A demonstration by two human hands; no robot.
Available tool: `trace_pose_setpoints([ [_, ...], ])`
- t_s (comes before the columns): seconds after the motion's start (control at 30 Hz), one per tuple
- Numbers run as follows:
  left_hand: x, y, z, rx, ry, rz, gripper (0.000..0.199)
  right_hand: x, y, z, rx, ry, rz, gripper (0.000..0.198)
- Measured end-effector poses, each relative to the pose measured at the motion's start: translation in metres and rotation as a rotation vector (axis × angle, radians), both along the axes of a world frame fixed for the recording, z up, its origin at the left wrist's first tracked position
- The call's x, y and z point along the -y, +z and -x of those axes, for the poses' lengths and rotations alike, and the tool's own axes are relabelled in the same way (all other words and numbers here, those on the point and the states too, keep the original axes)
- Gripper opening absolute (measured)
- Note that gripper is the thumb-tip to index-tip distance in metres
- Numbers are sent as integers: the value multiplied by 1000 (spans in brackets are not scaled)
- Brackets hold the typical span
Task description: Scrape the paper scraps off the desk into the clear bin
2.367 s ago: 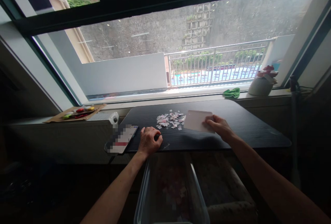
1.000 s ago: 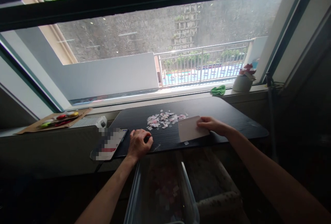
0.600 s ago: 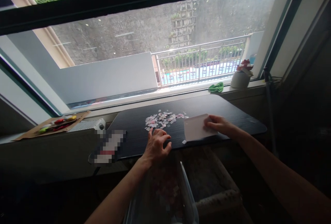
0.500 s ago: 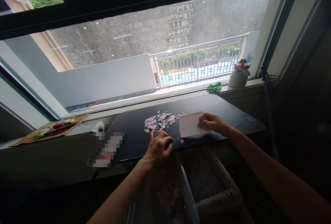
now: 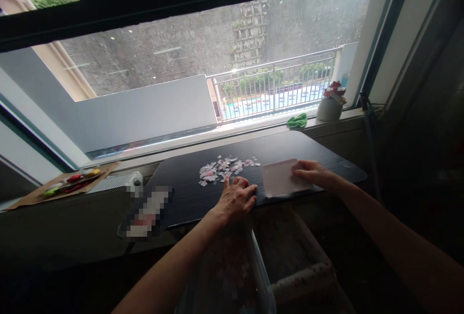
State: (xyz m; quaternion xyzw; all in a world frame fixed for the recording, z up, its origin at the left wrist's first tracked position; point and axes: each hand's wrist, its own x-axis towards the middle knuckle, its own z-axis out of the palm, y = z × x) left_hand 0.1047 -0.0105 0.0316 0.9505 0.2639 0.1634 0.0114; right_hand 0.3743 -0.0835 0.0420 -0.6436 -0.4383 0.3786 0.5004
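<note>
A pile of small pale paper-like pieces (image 5: 221, 169) lies on the black tabletop (image 5: 181, 198). Just in front of it, my left hand (image 5: 237, 197) rests on the table near the front edge, fingers apart and bent, with nothing visible in it. My right hand (image 5: 308, 173) grips the right side of a pale rectangular tray (image 5: 277, 178), which looks shallow and is tilted against the tabletop. The tray stands to the right of the pile, apart from it. Below the table edge, a clear plastic bin (image 5: 263, 265) contains more pieces, dimly visible.
A window spans the back. On its sill are a green cloth (image 5: 297, 121) and a whitish container with a red top (image 5: 330, 102). Brown cardboard (image 5: 61, 189) with colourful items lies at left. A blurred-out object (image 5: 148, 215) sits on the table's left end.
My right hand has moved the tray right, away from the pile. My left hand has moved right and its fingers have spread, covering where a loose piece lay.
</note>
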Motion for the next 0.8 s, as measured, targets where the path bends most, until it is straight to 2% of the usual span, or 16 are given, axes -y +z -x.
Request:
trace_pose_setpoints([
  [0.1,-4,-2,10,3,19,-12,28,-5,-1,-3,-45,-21,-32,13],
  [0.2,-8,-3,36,45,76,-7,26,-11,-2,-3,-36,-98,-52,9],
  [0.37,-21,-9,67,226,219,6,24,-12,2,2,-114,5,23,11],
  [0.57,-36,-19,73,413,349,80,23,-1,4,1,-150,124,58,18],
  [0.8,-31,-20,70,401,388,69,20,14,7,-5,-119,142,40,26],
])
